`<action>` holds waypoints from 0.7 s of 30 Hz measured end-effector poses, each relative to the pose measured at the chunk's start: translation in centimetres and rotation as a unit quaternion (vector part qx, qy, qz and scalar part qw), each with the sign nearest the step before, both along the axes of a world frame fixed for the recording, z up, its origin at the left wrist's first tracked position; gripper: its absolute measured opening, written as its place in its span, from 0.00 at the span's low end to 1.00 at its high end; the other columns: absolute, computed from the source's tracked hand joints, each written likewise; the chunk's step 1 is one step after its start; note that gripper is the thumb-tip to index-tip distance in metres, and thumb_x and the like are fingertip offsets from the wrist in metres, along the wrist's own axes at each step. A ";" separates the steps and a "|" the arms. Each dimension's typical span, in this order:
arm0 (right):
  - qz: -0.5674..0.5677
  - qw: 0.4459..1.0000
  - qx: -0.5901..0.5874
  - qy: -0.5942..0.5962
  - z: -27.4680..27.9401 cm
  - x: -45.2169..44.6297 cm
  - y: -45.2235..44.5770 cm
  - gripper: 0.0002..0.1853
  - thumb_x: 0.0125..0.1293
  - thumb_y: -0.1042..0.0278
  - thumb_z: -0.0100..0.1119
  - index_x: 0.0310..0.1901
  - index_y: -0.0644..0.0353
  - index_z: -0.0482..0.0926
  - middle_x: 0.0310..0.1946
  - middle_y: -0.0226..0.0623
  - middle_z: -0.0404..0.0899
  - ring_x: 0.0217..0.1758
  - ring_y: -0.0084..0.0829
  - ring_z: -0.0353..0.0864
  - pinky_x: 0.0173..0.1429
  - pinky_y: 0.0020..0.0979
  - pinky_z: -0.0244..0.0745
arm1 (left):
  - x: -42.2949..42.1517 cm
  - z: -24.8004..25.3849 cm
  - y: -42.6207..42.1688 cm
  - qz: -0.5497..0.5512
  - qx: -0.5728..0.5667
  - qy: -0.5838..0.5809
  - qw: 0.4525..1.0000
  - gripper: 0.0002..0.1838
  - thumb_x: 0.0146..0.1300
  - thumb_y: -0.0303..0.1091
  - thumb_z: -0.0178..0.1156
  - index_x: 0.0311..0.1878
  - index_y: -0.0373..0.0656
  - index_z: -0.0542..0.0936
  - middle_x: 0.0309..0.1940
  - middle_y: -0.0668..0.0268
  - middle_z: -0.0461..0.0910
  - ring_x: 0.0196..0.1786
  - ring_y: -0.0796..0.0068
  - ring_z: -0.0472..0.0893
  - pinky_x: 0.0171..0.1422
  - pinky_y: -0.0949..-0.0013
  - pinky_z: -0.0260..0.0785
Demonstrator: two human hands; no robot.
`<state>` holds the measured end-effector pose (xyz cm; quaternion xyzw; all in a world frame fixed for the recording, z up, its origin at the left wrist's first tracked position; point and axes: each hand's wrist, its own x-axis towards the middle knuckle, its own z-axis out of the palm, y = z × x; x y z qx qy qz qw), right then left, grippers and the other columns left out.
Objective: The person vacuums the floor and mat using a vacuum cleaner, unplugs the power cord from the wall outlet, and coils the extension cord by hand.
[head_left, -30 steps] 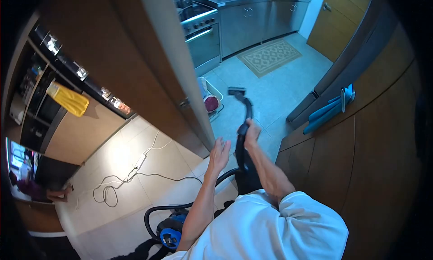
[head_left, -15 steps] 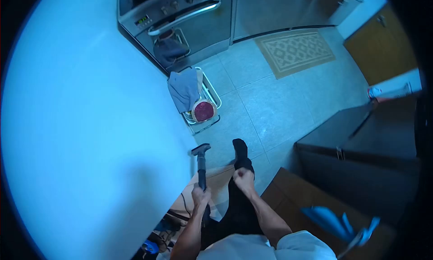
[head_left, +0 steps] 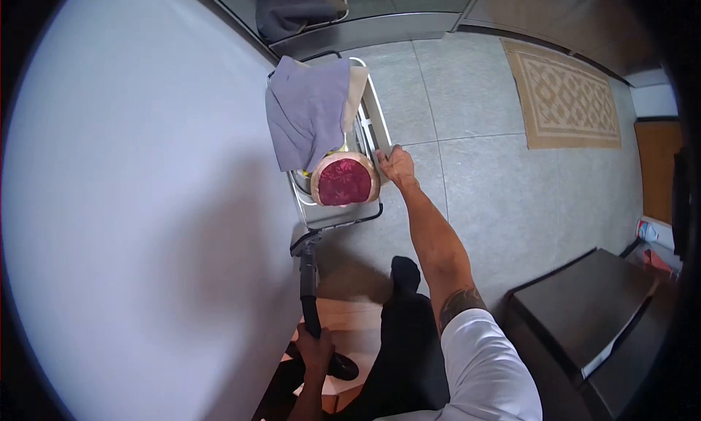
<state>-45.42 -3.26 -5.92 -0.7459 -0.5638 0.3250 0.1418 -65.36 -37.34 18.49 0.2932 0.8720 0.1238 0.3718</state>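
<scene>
My left hand is closed around the dark tube of a vacuum cleaner nozzle, whose flat head points forward beside the white wall. My right arm reaches out, and my right hand is closed at the right rail of a low white metal-framed rack. A grey cloth drapes over the rack's left part. At its near end sits a round cushion-like piece with a dark red patterned middle, just left of my right hand. What lies under the cloth is mostly hidden.
The white wall runs along the left. A patterned beige mat lies on the grey tiled floor. Dark cabinets stand at the right. My black-socked foot is on the floor near the rack.
My right hand has moved forward from near my leg to the rack's rail. My view has come closer to the rack. The left hand still holds the vacuum nozzle. The picture's blue tint is gone.
</scene>
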 end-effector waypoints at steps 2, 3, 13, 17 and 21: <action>-0.003 0.999 0.045 -0.008 -3.0 -0.4 1.1 0.20 0.60 0.56 0.60 0.34 0.72 0.74 0.29 0.63 0.78 0.38 0.61 0.79 0.42 0.49 0.75 | 0.3 -2.2 0.4 0.033 -0.031 -0.009 0.999 0.15 0.52 0.30 0.60 0.39 0.32 0.68 0.23 0.57 0.75 0.20 0.68 0.78 0.26 0.65 0.72; 0.005 0.996 0.089 -0.002 -3.5 0.2 1.3 0.17 0.60 0.59 0.59 0.32 0.70 0.74 0.26 0.62 0.77 0.35 0.61 0.79 0.38 0.50 0.73 | 0.3 -3.2 0.1 0.087 -0.030 -0.039 0.995 0.15 0.53 0.30 0.60 0.38 0.32 0.68 0.22 0.58 0.75 0.21 0.69 0.78 0.26 0.65 0.72; 0.037 0.961 0.274 -0.010 -1.4 1.3 -1.1 0.14 0.63 0.72 0.54 0.21 0.66 0.66 0.14 0.53 0.65 0.15 0.43 0.61 0.23 0.40 0.62 | -5.5 -5.7 1.2 0.155 0.021 -0.034 0.987 0.13 0.54 0.29 0.58 0.39 0.33 0.70 0.21 0.62 0.72 0.22 0.71 0.75 0.27 0.66 0.69; 0.065 0.966 0.241 -0.073 0.1 1.7 -1.0 0.10 0.63 0.73 0.55 0.24 0.67 0.70 0.14 0.54 0.68 0.14 0.45 0.70 0.23 0.39 0.65 | -9.7 -8.9 2.0 0.205 0.002 -0.087 0.975 0.14 0.53 0.29 0.58 0.42 0.33 0.70 0.23 0.61 0.72 0.22 0.68 0.76 0.28 0.64 0.69; 0.091 0.971 0.213 -0.049 -0.6 3.3 1.0 0.09 0.59 0.74 0.56 0.24 0.67 0.70 0.12 0.44 0.67 0.14 0.35 0.68 0.21 0.34 0.63 | -12.1 -15.3 0.8 0.133 0.070 -0.036 0.988 0.14 0.52 0.30 0.57 0.40 0.34 0.69 0.23 0.63 0.70 0.24 0.72 0.75 0.29 0.66 0.69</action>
